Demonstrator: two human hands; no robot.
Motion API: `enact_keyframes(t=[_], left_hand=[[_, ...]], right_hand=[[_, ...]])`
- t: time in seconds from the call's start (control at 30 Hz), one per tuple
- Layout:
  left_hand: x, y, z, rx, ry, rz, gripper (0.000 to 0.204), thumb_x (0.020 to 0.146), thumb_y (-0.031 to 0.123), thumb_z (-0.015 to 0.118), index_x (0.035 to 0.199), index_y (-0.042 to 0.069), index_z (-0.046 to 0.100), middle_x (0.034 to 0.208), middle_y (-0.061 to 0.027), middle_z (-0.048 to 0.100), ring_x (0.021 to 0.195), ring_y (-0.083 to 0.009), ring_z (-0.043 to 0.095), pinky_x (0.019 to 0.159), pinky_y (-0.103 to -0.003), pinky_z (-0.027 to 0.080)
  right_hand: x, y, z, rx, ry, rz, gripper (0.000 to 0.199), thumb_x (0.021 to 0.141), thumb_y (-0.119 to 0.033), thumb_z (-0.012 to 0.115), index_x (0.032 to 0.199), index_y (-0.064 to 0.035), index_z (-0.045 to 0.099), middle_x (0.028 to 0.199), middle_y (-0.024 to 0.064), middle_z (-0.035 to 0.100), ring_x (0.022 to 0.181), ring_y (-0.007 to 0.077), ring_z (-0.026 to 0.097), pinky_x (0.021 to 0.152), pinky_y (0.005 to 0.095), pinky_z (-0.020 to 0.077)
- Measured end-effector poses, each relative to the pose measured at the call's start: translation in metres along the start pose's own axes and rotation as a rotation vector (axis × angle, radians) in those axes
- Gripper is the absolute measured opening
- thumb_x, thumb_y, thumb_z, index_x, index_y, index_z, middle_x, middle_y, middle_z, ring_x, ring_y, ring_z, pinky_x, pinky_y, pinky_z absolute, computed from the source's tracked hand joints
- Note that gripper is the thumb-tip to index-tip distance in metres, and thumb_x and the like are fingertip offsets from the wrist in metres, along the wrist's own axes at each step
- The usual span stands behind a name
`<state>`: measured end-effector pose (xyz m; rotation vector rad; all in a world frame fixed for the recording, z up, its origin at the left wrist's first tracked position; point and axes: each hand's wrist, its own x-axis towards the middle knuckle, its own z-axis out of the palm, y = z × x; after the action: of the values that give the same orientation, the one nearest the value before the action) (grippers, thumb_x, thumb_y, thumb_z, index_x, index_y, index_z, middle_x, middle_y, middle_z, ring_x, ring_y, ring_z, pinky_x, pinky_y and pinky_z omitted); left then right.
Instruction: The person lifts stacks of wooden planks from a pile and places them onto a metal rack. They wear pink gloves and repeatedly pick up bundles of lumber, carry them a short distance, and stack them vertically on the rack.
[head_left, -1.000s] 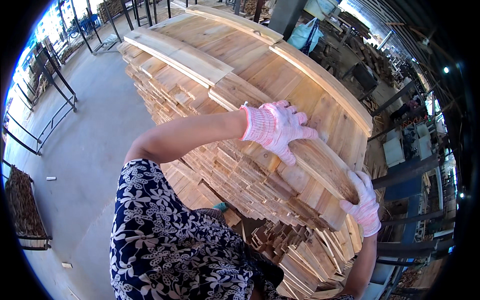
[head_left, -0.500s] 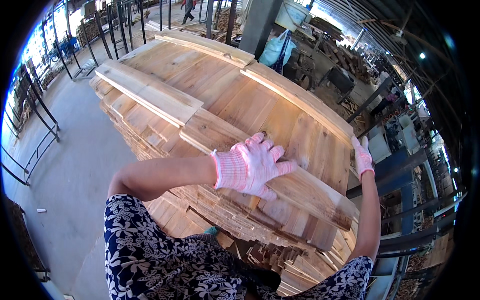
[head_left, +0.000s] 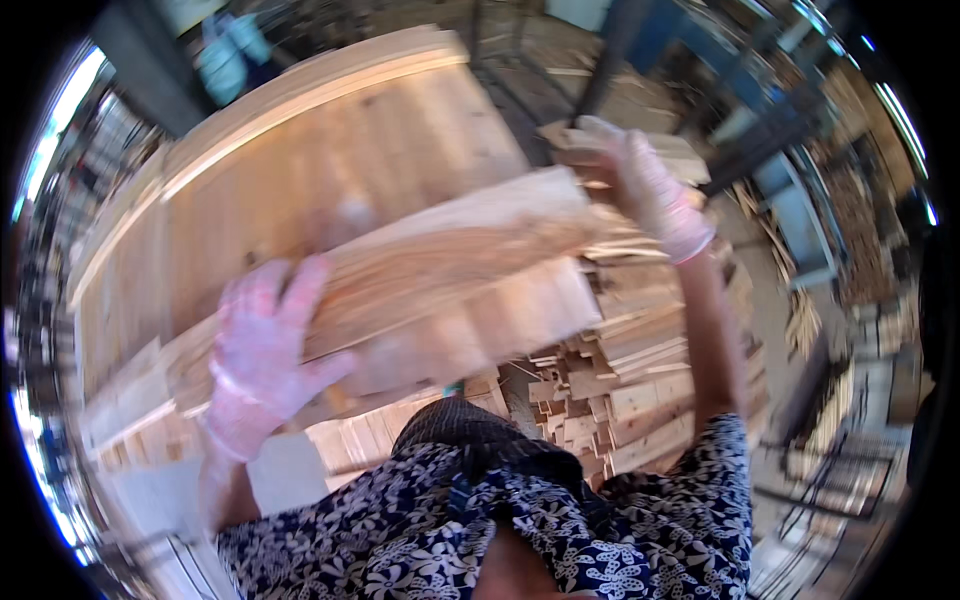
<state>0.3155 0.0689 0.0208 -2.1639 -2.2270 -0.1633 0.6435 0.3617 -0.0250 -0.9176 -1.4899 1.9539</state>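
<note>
Head view. Against the frames of a second and half a second ago, the pale, long, flat wooden board [head_left: 450,265] no longer lies flat on the large stack of light sawn timber planks [head_left: 300,170]; it now sits raised and tilted across the middle of the picture, motion-blurred. Judgement: the board has been lifted clear of the stack top and is in transit between both hands.

The left hand in a pink-white knitted glove [head_left: 262,365] has shifted from the top face of the board to its near end, at 8 o'clock from the board's middle. Its fingers [head_left: 300,290] are spread wide and pressed flat against the face, thumb beneath the lower edge.

The right hand in a matching glove [head_left: 650,190] is at the far end, at 2 o'clock, fingers curled around the board's end.

Below the board, a heap of short offcut wooden blocks [head_left: 610,400] is in view.
</note>
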Motion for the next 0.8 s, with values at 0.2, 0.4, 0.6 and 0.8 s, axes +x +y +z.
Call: enact_keyframes(t=[0.2,0.4,0.6,0.8], left_hand=[[0.035,-0.01,-0.015,0.048,-0.12,-0.241,0.082,0.076,0.025,0.08,0.147,0.003,0.046,0.149,-0.0244,0.045,0.138,-0.0421,0.041,0.117,-0.048,0.033],[0.086,0.072,-0.012,-0.325,0.133,0.447,0.073,0.086,0.038,0.077,0.145,0.002,0.052,0.146,-0.0203,0.05,0.136,-0.0384,0.046,0.116,-0.048,0.035],[0.062,0.259,0.122,-0.448,-0.363,0.938,0.058,0.09,0.036,0.074,0.137,0.007,0.059,0.131,-0.0165,0.06,0.125,-0.0356,0.055,0.11,-0.044,0.042],[-0.037,0.351,0.223,-0.453,-1.147,1.392,0.053,0.091,0.036,0.071,0.133,0.006,0.058,0.124,-0.0184,0.063,0.119,-0.0352,0.061,0.103,-0.043,0.048]], right_hand=[[0.05,0.049,0.091,-0.036,-0.052,-0.481,0.066,0.1,-0.036,0.061,0.152,-0.0015,0.04,0.146,0.0135,0.054,0.132,0.0216,0.053,0.112,0.0338,0.0404],[-0.015,0.119,0.031,-0.409,0.405,-0.537,0.066,0.098,-0.045,0.055,0.151,-0.0075,0.043,0.145,0.0219,0.055,0.134,0.0349,0.053,0.112,0.0388,0.0415],[-0.3,0.35,-0.009,-0.085,1.109,0.339,0.062,0.098,-0.036,0.061,0.15,-0.0053,0.046,0.133,0.0173,0.062,0.109,0.0254,0.064,0.095,0.0382,0.0515],[-0.643,0.44,0.117,-0.899,2.084,0.966,0.037,0.093,-0.016,0.065,0.129,-0.0086,0.061,0.115,0.0186,0.065,0.109,0.0361,0.062,0.093,0.0458,0.0518]])
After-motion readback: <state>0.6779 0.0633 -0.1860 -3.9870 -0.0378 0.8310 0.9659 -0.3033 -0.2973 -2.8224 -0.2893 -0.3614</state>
